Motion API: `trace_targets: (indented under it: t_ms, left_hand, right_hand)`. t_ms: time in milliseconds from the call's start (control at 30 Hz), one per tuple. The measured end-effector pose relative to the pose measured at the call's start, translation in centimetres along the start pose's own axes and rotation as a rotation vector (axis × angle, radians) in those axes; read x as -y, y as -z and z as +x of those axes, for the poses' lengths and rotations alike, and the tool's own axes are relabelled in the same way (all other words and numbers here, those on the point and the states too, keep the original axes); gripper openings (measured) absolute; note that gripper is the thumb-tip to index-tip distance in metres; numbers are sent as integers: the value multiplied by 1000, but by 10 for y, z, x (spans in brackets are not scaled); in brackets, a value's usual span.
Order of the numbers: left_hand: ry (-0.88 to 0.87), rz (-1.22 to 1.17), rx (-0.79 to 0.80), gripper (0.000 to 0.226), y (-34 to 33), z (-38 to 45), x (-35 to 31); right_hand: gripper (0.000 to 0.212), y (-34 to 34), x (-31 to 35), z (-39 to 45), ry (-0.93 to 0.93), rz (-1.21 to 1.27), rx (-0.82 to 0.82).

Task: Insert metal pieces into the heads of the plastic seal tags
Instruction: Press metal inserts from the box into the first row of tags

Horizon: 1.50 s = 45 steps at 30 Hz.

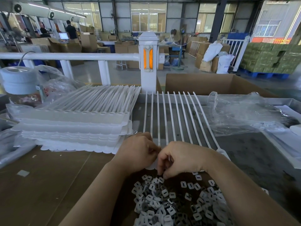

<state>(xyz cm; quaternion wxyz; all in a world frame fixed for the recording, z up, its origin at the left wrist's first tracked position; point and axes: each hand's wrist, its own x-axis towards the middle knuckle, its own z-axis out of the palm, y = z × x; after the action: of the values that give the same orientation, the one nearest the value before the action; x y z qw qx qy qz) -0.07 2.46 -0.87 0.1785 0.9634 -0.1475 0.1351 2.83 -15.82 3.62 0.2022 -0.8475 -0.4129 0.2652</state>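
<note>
Factory floor: stacked cartons [267,57], pallets [267,75].

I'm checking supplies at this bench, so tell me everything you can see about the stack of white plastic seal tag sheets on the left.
The stack of white plastic seal tag sheets lies flat on the brown cardboard-covered bench, left of both hands. Several translucent white sheets are piled unevenly, their scalloped head edges facing the person and stepping outward lower down. Each sheet joins many tags side by side, with slotted heads in a row and long straps fanning away toward the white railing. Crumpled clear plastic bags border its left side.
</note>
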Motion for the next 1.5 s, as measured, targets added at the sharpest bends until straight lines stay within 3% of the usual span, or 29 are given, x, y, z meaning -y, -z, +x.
trace_targets:
  t_ms: [133,233,433,567,867,1100,1200,1500]
  left_hand:
    - [30,-7,15,21,-1,0,-2]
    - [149,-180,22,21,-2,0,0]
    - [341,-511,-89,17,-5,4,-5]
    - [350,-787,-53,17,-2,7,-11]
    - [465,-1107,-31,23,6,7,-12]
    - [543,-1062,-100,11,5,10,-15]
    - [530,-1008,-116,10,5,11,-16]
    - [455,-899,-153,10,3,11,-18]
  right_hand:
    - [11,-1,0,1,1,-14,9]
    - [11,0,-3,-1,19,68,-56]
    - [16,-1,-14,4,-20,211,-607]
    - [16,-3,-14,7,8,208,-766]
    - [14,-2,-10,7,55,212,-827]
    - [15,-5,-11,10,-61,208,-810]
    - [2,-4,-12,12,-128,270,-812]
    - [9,-4,-9,8,-165,320,-744]
